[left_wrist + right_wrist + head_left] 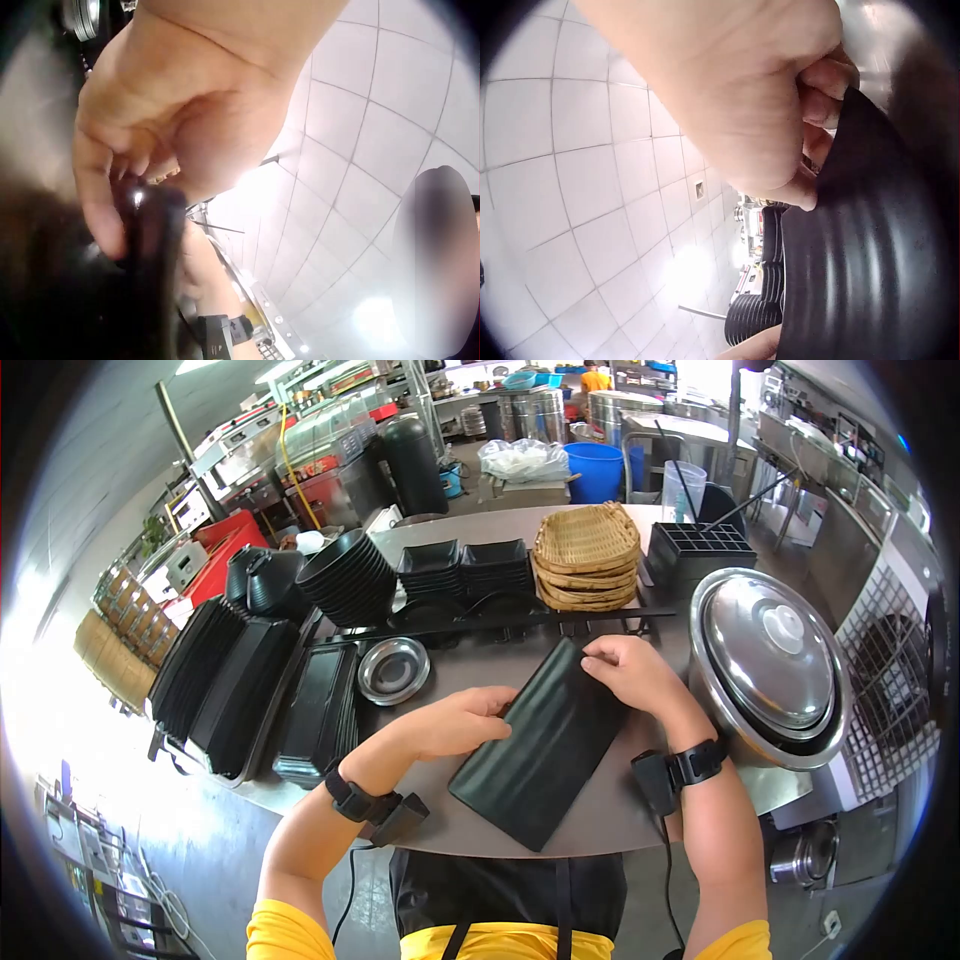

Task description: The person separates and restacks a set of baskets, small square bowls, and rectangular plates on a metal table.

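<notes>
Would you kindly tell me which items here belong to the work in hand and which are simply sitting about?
In hand:
black rectangular tray, gripped by the left hand and right hand

Sitting about:
steel bowl
woven baskets
lidded steel pot
stacked black bowls
stacked black trays

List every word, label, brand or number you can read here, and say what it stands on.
None can be read. The black rectangular plate held by the left hand and right hand is unmarked; the red machines at the back are too small and blurred.

Head view looks down; wrist views close, upward, sharing the black tray (545,745).
</notes>
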Demonstrator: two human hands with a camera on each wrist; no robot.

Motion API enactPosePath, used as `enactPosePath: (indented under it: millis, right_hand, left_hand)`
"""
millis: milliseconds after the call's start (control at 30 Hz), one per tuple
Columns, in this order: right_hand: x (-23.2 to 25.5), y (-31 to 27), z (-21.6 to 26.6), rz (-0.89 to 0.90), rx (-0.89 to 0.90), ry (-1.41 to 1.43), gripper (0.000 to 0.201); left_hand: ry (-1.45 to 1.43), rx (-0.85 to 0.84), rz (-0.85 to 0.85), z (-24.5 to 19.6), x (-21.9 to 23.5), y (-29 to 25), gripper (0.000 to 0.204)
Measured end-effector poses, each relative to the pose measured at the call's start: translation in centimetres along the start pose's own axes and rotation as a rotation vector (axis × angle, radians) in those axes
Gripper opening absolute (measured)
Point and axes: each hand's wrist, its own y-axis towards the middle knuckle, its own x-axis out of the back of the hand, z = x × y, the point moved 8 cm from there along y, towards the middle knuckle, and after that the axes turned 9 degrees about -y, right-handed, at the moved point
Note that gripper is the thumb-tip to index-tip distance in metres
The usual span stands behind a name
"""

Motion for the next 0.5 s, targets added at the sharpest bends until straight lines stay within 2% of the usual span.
enactPosePath:
  millis: [33, 67, 100, 167, 200, 233, 300, 367, 400, 433, 500]
  right_hand:
    - [0.3, 0.0, -0.1, -0.012, -0.011, -0.005, 0.032]
    - [0.1, 0.0, -0.5, 0.014, -0.039, -0.048, 0.032]
    - [-0.1, 0.0, -0.8, 0.043, -0.069, -0.09, 0.032]
    - [-0.1, -0.5, -0.4, 0.086, -0.145, -0.107, 0.036]
    - [0.0, -0.6, -0.3, 0.088, -0.154, -0.123, 0.038]
    - [0.1, -0.8, -0.3, 0.088, -0.167, -0.14, 0.041]
    - [0.2, -1.2, -0.2, 0.084, -0.184, -0.165, 0.042]
    - [0.0, -1.5, 0.1, 0.096, -0.193, -0.18, 0.044]
    - [0.1, -1.6, 0.4, 0.118, -0.18, -0.216, 0.046]
    - [-0.1, -1.5, 0.5, 0.144, -0.161, -0.252, 0.047]
    - [0.0, -1.8, 0.0, 0.179, -0.163, -0.302, 0.043]
  left_hand:
    - [0.205, -0.016, -0.02, -0.3, 0.6, 0.3, 0.054]
    - [0.401, 0.016, -0.112, -2.0, 0.8, -0.4, 0.051]
    - [0.399, 0.014, -0.097, -2.3, 0.8, -0.4, 0.051]
    - [0.661, 0.03, -0.191, -2.5, 2.1, -0.6, 0.05]
    - [0.699, -0.088, -0.201, -1.4, 3.0, -0.2, 0.05]
    - [0.694, -0.098, -0.186, -1.7, 3.2, -0.6, 0.05]
    - [0.751, -0.071, -0.263, -2.8, 3.5, -2.7, 0.05]
    - [0.819, -0.14, -0.364, -4.1, 4.5, -4.6, 0.048]
    - [0.751, -0.061, -0.408, -4.2, 4.7, -5.0, 0.046]
    - [0.738, -0.05, -0.41, -3.4, 5.1, -5.0, 0.046]
    - [0.923, -0.097, -0.219, -1.7, 4.4, -4.9, 0.043]
